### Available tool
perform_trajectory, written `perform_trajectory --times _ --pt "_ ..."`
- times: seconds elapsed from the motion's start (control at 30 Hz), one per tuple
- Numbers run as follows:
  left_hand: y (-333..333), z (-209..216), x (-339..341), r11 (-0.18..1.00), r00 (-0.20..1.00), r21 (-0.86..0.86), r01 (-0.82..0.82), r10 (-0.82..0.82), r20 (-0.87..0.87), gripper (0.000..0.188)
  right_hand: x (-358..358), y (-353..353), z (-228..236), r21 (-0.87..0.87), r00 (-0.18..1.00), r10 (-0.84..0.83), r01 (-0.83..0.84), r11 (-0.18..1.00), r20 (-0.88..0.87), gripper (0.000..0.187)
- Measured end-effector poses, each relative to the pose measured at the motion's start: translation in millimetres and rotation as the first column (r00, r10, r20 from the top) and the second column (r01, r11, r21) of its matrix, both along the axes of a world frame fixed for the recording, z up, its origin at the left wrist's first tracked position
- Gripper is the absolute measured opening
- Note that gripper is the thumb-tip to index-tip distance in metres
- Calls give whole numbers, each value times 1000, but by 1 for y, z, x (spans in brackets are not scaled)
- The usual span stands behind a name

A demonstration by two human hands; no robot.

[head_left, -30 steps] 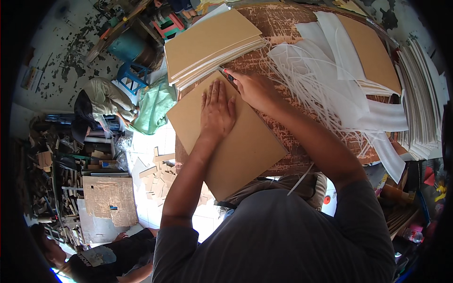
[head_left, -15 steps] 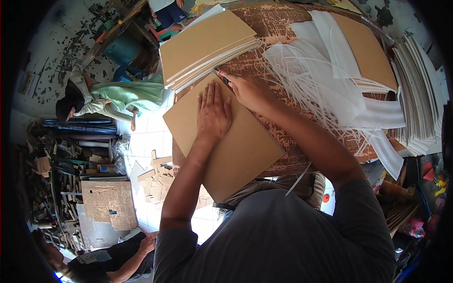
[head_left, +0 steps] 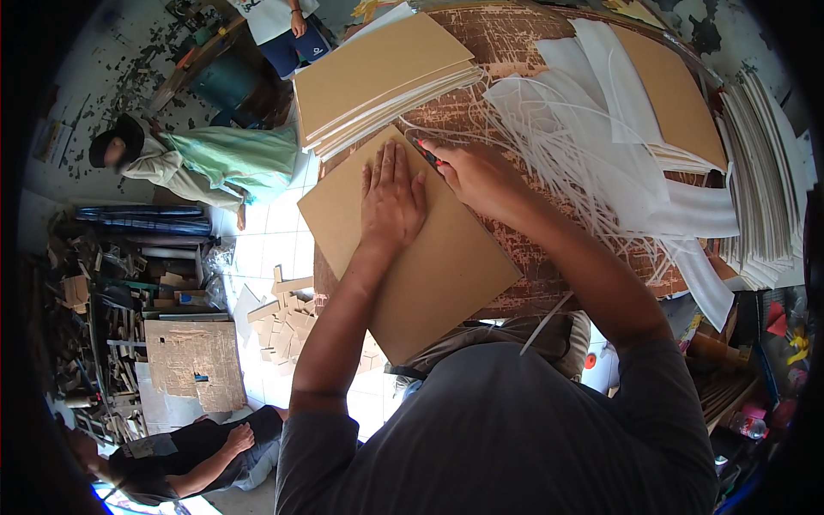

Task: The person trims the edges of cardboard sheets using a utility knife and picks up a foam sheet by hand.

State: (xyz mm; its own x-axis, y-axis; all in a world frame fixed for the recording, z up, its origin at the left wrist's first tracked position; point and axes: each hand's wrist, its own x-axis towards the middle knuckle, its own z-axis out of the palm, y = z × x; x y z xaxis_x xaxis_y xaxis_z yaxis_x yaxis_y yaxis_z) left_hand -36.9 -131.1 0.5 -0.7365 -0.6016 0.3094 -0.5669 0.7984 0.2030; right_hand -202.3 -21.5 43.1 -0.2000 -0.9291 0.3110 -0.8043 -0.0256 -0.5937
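Observation:
A square tan board [head_left: 455, 275] lies turned cornerwise on the worn table, its near corner over the edge by my lap. My left hand [head_left: 390, 202] is open, lying flat on the board near its far corner. By the upper right edge of that board, my right hand [head_left: 472, 172] is closed round a red-and-black utility knife [head_left: 432, 157]. Its blade is too small to make out. Just beyond rests a stack of tan boards [head_left: 378, 77] with white layers showing between them. Thin white foam strips [head_left: 558, 163] lie tangled to the right of my right hand.
White foam sheets [head_left: 601, 94] and another tan board [head_left: 669, 94] lie at the far right, beside a tall pile of white sheets [head_left: 760, 180]. Cardboard offcuts [head_left: 287, 326] litter the tiled floor at left. Several people are nearby on the left and at the back.
My right hand has drawn the knife a little toward me and rightward along the board's edge. My left hand stays on the board. A person at the back has come further into view.

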Motion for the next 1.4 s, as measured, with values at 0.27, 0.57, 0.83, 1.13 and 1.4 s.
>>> perform_trajectory --times 0.27,0.57,0.83,1.13,1.4 --pt "0 -4 2 1000 999 -23 11 -12 -49 63 8 55 19 163 998 1 -12 986 70 45" --pt "0 -4 -1 999 999 -33 10 -11 -34 63 12 75 13 137 999 -19 14 990 40 47" --pt "39 8 14 996 991 57 62 -68 117 69 14 77 5 121 999 -36 34 992 10 46" --pt "55 7 17 998 980 57 28 -39 194 73 12 96 14 146 999 16 -22 989 42 48" --pt "55 7 15 999 983 43 31 -38 179 74 21 152 31 231 992 12 -40 972 123 52"
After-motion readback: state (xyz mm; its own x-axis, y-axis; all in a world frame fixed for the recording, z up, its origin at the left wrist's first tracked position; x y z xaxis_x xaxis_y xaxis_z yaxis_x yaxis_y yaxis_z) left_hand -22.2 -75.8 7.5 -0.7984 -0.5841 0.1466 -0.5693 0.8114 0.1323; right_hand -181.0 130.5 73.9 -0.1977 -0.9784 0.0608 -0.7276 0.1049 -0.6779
